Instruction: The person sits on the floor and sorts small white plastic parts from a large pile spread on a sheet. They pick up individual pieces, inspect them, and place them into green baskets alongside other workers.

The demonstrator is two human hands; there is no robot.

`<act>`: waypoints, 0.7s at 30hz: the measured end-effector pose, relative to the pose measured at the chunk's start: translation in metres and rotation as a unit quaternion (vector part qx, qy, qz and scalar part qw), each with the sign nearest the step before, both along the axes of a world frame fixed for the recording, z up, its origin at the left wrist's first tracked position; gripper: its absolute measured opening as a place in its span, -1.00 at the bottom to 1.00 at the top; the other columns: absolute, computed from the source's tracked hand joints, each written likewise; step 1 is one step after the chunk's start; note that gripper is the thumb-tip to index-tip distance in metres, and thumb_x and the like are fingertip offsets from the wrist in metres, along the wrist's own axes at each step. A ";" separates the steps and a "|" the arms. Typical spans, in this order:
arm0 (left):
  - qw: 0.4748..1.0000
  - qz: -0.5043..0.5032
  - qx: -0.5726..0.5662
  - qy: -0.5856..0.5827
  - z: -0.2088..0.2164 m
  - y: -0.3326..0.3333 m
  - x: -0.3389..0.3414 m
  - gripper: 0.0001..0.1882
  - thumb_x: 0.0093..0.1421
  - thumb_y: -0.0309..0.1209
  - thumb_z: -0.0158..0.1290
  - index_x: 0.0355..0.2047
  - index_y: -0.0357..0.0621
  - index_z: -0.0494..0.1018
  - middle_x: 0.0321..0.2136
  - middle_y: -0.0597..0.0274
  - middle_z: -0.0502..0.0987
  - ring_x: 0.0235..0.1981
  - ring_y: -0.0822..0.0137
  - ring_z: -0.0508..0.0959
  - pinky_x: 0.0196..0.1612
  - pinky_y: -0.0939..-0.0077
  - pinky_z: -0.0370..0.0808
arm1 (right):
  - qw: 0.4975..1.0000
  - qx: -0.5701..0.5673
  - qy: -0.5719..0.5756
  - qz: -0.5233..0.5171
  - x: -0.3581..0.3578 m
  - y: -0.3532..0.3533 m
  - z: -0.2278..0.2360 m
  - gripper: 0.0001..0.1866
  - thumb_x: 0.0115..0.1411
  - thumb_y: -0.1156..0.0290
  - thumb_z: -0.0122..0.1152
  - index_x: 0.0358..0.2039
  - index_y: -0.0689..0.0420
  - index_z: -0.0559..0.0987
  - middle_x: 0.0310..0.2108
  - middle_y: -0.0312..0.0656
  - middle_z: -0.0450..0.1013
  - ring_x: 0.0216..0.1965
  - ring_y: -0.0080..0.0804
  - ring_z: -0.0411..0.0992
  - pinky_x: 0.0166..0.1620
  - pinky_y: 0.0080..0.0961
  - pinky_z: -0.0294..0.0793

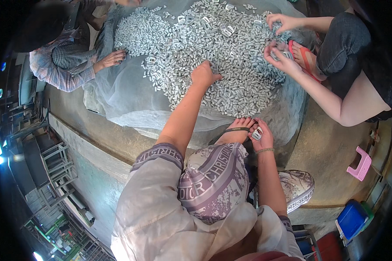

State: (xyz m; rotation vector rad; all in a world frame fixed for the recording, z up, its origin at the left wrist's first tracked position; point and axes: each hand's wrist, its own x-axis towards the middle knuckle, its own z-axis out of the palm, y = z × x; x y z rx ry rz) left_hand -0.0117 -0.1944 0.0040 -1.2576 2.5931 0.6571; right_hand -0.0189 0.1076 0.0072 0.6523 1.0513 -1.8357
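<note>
A wide heap of small grey metal pieces (244,93), short and rounded like little barrels, covers the sheet in front of me. My left hand (205,75) reaches into the middle of this heap with its fingers curled down. Whatever its fingertips grip is hidden. Close to my bare foot, my right hand (263,135) is turned palm up and closed around a silver metal buckle (257,133) with slots. More slotted buckles (227,30) lie scattered on top of the heap.
A thin translucent sheet (130,104) lies beneath the heap. One co-worker's hand (113,58) rests at the left edge; another co-worker's hands (283,56) work at the right. On the floor at right are a pink plastic stool (360,164) and a blue bin (352,219).
</note>
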 end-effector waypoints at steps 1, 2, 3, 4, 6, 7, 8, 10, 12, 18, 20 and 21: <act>1.000 -0.012 0.007 0.002 0.000 0.001 0.003 -0.35 -0.31 -0.04 0.30 -0.25 -0.17 0.43 -0.30 0.02 0.53 -0.24 0.09 0.52 -0.15 0.33 0.43 | 1.000 0.007 -0.004 -0.001 0.001 -0.001 0.001 -0.79 0.17 0.34 0.01 -0.21 0.13 0.43 -0.55 -0.34 0.32 -0.53 -0.50 0.33 -0.51 -0.52 0.35; 1.000 -0.027 0.014 0.006 0.002 0.001 0.003 -0.41 -0.31 -0.06 0.30 -0.31 -0.18 0.45 -0.32 0.03 0.53 -0.26 0.11 0.52 -0.16 0.36 0.43 | 1.000 0.013 -0.005 -0.004 0.000 -0.003 0.002 -0.80 0.16 0.35 0.01 -0.21 0.13 0.43 -0.56 -0.34 0.32 -0.53 -0.50 0.33 -0.51 -0.52 0.34; 0.997 -0.034 0.060 0.032 0.004 0.001 0.006 -0.46 -0.30 -0.09 0.30 -0.36 -0.18 0.45 -0.34 0.06 0.52 -0.28 0.14 0.51 -0.17 0.39 0.42 | 1.000 0.014 -0.005 -0.004 0.000 -0.004 0.002 -0.79 0.16 0.35 0.02 -0.21 0.13 0.43 -0.55 -0.34 0.32 -0.53 -0.49 0.33 -0.51 -0.52 0.34; 0.992 -0.040 0.106 0.058 0.007 0.001 0.010 -0.50 -0.30 -0.12 0.29 -0.41 -0.18 0.45 -0.37 0.08 0.52 -0.30 0.16 0.51 -0.19 0.41 0.42 | 1.000 0.014 -0.005 -0.004 0.001 -0.003 0.003 -0.79 0.16 0.35 0.02 -0.21 0.13 0.43 -0.55 -0.34 0.33 -0.53 -0.49 0.33 -0.51 -0.52 0.34; 0.976 -0.041 0.161 0.138 0.003 -0.003 0.014 -0.55 -0.30 -0.17 0.29 -0.45 -0.19 0.45 -0.41 0.12 0.50 -0.34 0.21 0.49 -0.22 0.44 0.41 | 1.000 0.009 -0.004 -0.004 0.001 -0.004 0.003 -0.79 0.15 0.35 0.03 -0.21 0.13 0.43 -0.54 -0.34 0.33 -0.53 -0.49 0.33 -0.50 -0.52 0.34; 0.965 -0.036 0.172 0.193 -0.007 -0.004 0.017 -0.56 -0.31 -0.18 0.29 -0.45 -0.19 0.44 -0.44 0.13 0.49 -0.36 0.23 0.48 -0.24 0.44 0.40 | 1.000 0.004 -0.003 -0.005 0.000 -0.005 0.001 -0.79 0.15 0.35 0.03 -0.22 0.13 0.43 -0.54 -0.33 0.33 -0.53 -0.49 0.33 -0.50 -0.52 0.34; 0.952 -0.030 0.181 0.246 -0.007 -0.003 0.018 -0.56 -0.31 -0.20 0.29 -0.45 -0.19 0.44 -0.46 0.14 0.48 -0.38 0.24 0.47 -0.26 0.44 0.40 | 1.000 -0.002 -0.003 -0.006 -0.001 -0.005 0.001 -0.79 0.15 0.35 0.03 -0.22 0.13 0.44 -0.54 -0.33 0.34 -0.53 -0.49 0.33 -0.50 -0.52 0.35; 0.975 0.012 0.102 0.197 -0.009 0.001 0.016 -0.56 -0.33 -0.24 0.29 -0.47 -0.24 0.40 -0.44 0.05 0.51 -0.38 0.13 0.50 -0.25 0.37 0.43 | 1.000 0.008 0.004 -0.007 -0.002 -0.006 0.002 -0.79 0.15 0.34 0.03 -0.22 0.13 0.44 -0.54 -0.33 0.34 -0.54 -0.49 0.33 -0.50 -0.52 0.35; 0.982 0.009 0.037 0.186 -0.010 0.001 0.012 -0.55 -0.33 -0.23 0.29 -0.48 -0.24 0.39 -0.44 0.04 0.51 -0.38 0.12 0.50 -0.25 0.37 0.44 | 1.000 0.008 0.011 -0.008 -0.004 -0.008 0.003 -0.79 0.15 0.34 0.03 -0.23 0.13 0.44 -0.54 -0.33 0.34 -0.54 -0.49 0.33 -0.50 -0.52 0.35; 0.984 0.026 0.004 0.175 -0.017 0.009 0.003 -0.55 -0.24 -0.20 0.23 -0.34 -0.18 0.47 -0.30 -0.03 0.50 -0.31 0.02 0.52 -0.20 0.26 0.45 | 1.000 0.016 0.002 -0.010 -0.003 -0.007 0.010 -0.80 0.16 0.34 0.03 -0.22 0.12 0.44 -0.54 -0.33 0.33 -0.53 -0.49 0.33 -0.50 -0.53 0.35; 0.990 0.035 -0.012 0.137 -0.020 0.009 0.003 -0.62 -0.20 -0.21 0.19 -0.36 -0.13 0.48 -0.30 -0.03 0.50 -0.30 0.00 0.51 -0.20 0.25 0.44 | 1.000 0.022 -0.004 -0.004 0.000 -0.004 0.009 -0.81 0.17 0.33 0.01 -0.22 0.10 0.44 -0.53 -0.33 0.32 -0.51 -0.49 0.31 -0.47 -0.53 0.33; 0.986 0.036 -0.014 0.164 -0.022 0.006 0.004 -0.71 -0.16 -0.23 0.15 -0.41 -0.08 0.49 -0.30 -0.02 0.50 -0.31 -0.01 0.51 -0.20 0.23 0.44 | 1.000 0.020 -0.005 -0.011 0.000 -0.004 0.008 -0.81 0.17 0.34 0.01 -0.22 0.10 0.44 -0.54 -0.33 0.32 -0.51 -0.49 0.31 -0.47 -0.53 0.33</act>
